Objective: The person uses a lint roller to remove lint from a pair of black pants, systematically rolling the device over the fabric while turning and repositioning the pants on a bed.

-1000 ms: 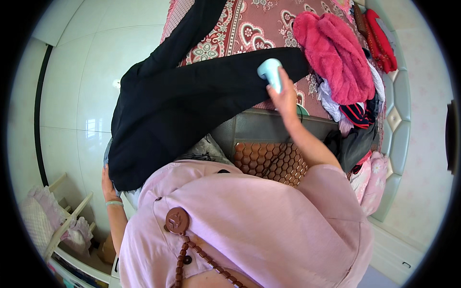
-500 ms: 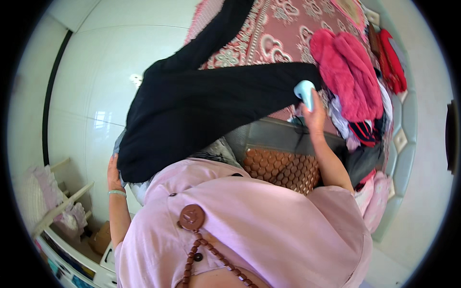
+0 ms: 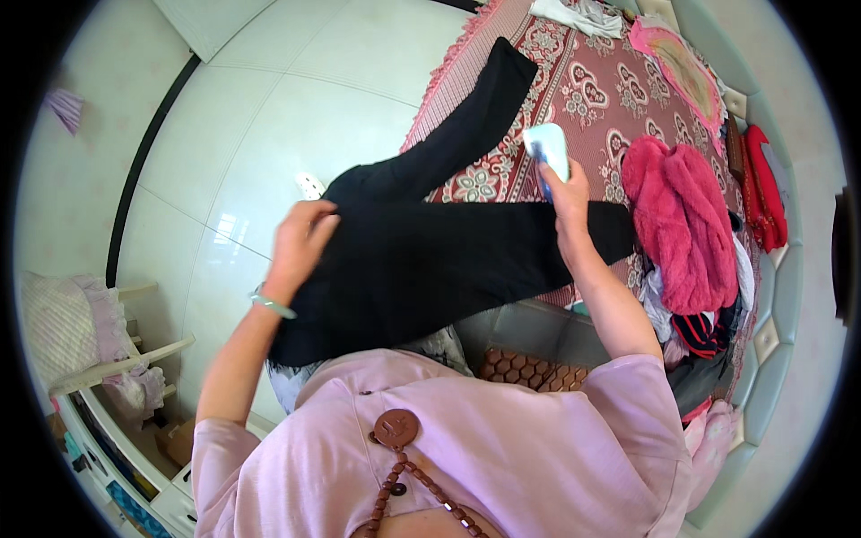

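Black trousers [image 3: 404, 260] lie spread over my lap, one leg stretching right and the other reaching up onto the patterned bedspread. My left hand [image 3: 300, 247] is at their upper left edge, its fingers curled over the cloth. In my right hand [image 3: 567, 197] is a light blue handheld fabric shaver [image 3: 549, 151], gripped by its handle. It is raised above the leg that stretches right, near that leg's upper edge. My fingers hide part of its handle.
A red patterned bedspread [image 3: 596, 94] covers the bed. On its right lie a pink fluffy garment [image 3: 682, 224] and other clothes, against a padded headboard [image 3: 762, 345]. A brown textured mat [image 3: 529, 369] is below the trousers. A white drawer unit [image 3: 121, 448] stands lower left.
My left hand has moved up from the trousers' lower left side to their upper edge. My right hand has lifted and tilted the fabric shaver. The view has shifted.
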`<state>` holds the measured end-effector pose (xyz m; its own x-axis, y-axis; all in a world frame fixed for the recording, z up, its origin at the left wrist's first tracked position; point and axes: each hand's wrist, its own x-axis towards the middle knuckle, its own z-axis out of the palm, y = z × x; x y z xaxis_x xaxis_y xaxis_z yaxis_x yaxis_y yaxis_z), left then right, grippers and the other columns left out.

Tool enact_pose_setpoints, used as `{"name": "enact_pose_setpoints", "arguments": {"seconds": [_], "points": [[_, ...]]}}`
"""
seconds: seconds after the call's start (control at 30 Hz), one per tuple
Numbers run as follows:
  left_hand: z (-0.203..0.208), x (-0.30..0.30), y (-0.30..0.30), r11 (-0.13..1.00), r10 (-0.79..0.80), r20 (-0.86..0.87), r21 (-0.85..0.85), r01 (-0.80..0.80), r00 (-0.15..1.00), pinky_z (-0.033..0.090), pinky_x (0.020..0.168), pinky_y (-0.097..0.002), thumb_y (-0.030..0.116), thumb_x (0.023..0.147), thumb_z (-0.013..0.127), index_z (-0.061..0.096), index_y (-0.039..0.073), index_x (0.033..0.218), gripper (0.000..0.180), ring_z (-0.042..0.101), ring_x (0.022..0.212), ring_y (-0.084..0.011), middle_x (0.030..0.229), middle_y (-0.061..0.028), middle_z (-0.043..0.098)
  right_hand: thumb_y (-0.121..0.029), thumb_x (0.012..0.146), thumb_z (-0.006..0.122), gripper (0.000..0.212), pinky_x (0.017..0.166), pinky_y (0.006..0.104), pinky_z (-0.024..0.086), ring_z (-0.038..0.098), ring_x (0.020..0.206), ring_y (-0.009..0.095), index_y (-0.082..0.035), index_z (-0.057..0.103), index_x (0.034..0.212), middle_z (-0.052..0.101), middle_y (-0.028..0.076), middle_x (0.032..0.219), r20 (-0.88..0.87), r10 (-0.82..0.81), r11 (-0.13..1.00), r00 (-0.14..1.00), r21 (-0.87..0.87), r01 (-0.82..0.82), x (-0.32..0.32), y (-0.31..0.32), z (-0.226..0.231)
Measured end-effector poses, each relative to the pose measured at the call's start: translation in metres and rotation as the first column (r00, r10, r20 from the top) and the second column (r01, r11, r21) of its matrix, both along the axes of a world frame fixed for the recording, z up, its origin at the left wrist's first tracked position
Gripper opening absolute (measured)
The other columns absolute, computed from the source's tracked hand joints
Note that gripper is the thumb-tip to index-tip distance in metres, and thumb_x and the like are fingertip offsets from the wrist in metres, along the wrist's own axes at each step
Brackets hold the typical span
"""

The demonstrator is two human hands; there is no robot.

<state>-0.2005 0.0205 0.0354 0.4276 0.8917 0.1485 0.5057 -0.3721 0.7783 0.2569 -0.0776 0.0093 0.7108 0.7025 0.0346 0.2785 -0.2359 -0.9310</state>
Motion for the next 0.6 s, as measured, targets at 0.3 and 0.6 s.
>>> {"name": "enact_pose_setpoints", "arguments": {"seconds": [0.3, 0.6], "points": [[0.001, 0.079, 0.016, 0.95, -0.196, -0.301, 0.18, 0.257, 0.933, 0.049, 0.084, -0.0456, 0.032, 0.083, 0.08, 0.072, 0.005, 0.105, 0.035, 0.058, 0.096, -0.0353, 0.099, -0.0123, 0.064, -0.026, 0.081, 0.084, 0.052, 0.074, 0.0303, 0.054, 0.069, 0.082, 0.02, 0.002, 0.062, 0.118, 0.071, 0.012, 0.1, -0.173, 0.162, 0.985, 0.972, 0.086, -0.149, -0.013, 0.2, -0.01], [0.028, 0.05, 0.017, 0.894, -0.443, -0.154, -0.007, 0.448, 0.883, 0.049, 0.092, -0.0412, 0.013, 0.081, 0.08, 0.067, 0.004, 0.107, 0.031, 0.059, 0.103, -0.0336, 0.115, -0.011, 0.066, -0.028, 0.073, 0.087, 0.039, 0.061, 0.0332, 0.05, 0.065, 0.068, 0.019, -0.001, 0.064, 0.089, 0.069, 0.011, 0.081, 0.289, 0.091, 0.977, 0.953, -0.213, -0.029, 0.021, 0.271, -0.064]]}}
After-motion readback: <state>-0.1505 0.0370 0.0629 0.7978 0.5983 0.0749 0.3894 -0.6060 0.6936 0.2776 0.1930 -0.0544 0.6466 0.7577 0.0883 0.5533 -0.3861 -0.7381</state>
